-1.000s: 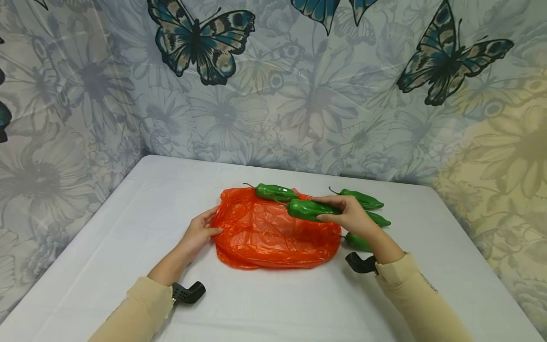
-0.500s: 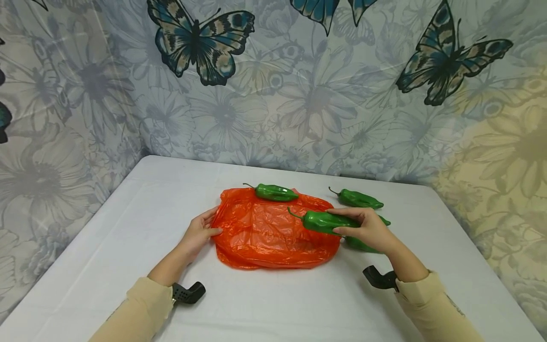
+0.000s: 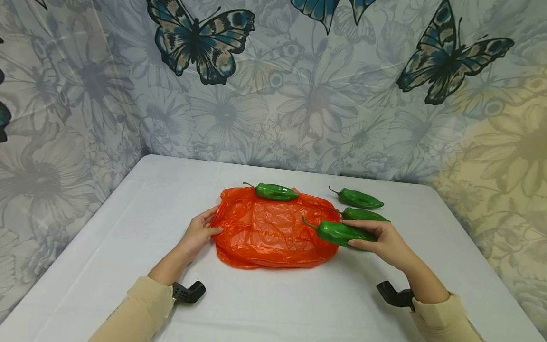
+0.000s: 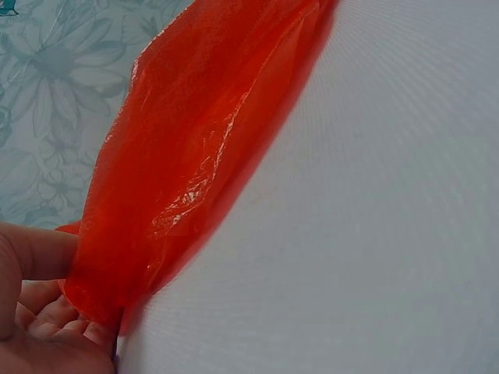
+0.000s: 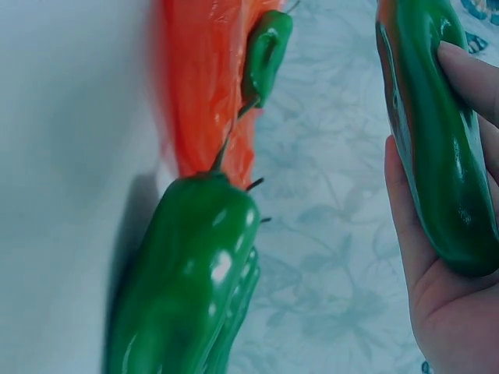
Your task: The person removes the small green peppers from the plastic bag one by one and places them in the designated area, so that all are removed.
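Observation:
An orange-red plastic bag point(image 3: 273, 232) lies flat on the white table. My left hand point(image 3: 198, 235) pinches its left edge; the left wrist view shows thumb and fingers on the bag's film point(image 4: 171, 171). In my right hand point(image 3: 389, 244) is a long green pepper point(image 3: 335, 232), gripped between thumb and fingers, stem to the left. This pepper is raised above the bag's right end. Another green pepper point(image 3: 275, 192) rests along the bag's far edge. Below the held one, a further pepper point(image 5: 187, 280) on the table shows in the right wrist view, mostly hidden in the head view.
Two more green peppers, a far one point(image 3: 361, 198) and a middle one point(image 3: 363, 214), lie right of the bag. The white table point(image 3: 265, 304) meets a butterfly-and-flower patterned cloth point(image 3: 273, 114) behind. Black camera mounts sit at both wrists.
The right hand has carried the held pepper rightward and nearer to me, from over the bag's middle to its right end. The left hand and bag have stayed put.

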Demonstrator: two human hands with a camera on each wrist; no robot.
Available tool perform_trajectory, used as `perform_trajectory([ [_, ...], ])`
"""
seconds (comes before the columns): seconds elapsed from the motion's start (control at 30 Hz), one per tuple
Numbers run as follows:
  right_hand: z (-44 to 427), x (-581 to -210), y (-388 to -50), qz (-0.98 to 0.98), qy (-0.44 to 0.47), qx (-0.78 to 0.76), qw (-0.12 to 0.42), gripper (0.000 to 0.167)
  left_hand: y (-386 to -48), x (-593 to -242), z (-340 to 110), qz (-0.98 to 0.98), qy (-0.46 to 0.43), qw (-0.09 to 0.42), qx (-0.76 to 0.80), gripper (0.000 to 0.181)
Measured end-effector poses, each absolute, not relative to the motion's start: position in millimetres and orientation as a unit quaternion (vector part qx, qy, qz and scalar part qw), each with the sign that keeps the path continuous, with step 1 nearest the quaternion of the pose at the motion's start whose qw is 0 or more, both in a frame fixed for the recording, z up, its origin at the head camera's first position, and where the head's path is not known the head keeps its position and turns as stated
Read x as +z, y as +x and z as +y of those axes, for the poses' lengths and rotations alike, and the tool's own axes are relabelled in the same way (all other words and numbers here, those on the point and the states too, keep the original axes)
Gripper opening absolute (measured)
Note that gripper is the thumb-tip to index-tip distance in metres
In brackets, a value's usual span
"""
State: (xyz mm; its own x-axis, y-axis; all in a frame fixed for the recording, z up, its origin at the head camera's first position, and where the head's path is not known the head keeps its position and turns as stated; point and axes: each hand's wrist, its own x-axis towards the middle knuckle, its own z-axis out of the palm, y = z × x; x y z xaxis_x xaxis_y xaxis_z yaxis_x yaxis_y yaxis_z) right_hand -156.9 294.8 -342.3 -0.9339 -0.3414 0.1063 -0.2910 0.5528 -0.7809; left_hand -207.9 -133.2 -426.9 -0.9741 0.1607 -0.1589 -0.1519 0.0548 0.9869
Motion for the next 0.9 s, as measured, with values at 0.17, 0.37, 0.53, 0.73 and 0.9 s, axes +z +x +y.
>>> perform_trajectory([
  [0.17,301,-345,-147,0.88,-0.173,-0.441,0.027,0.044,-207,-426,-133,0.722,0.002,0.113,0.682,0.067],
  [0.37,313,-351,-140,0.882,-0.17,-0.44,0.024,0.045,-207,-425,-133,0.723,0.003,0.114,0.682,0.067],
  [0.53,320,-354,-134,0.885,-0.156,-0.437,0.027,0.045,-206,-424,-133,0.724,0.004,0.115,0.68,0.067],
  [0.73,326,-356,-126,0.891,-0.14,-0.43,0.032,0.045,-206,-424,-133,0.727,0.007,0.116,0.677,0.067],
  [0.9,332,-359,-119,0.895,-0.132,-0.425,0.037,0.044,-206,-423,-133,0.722,0.006,0.118,0.682,0.067],
])
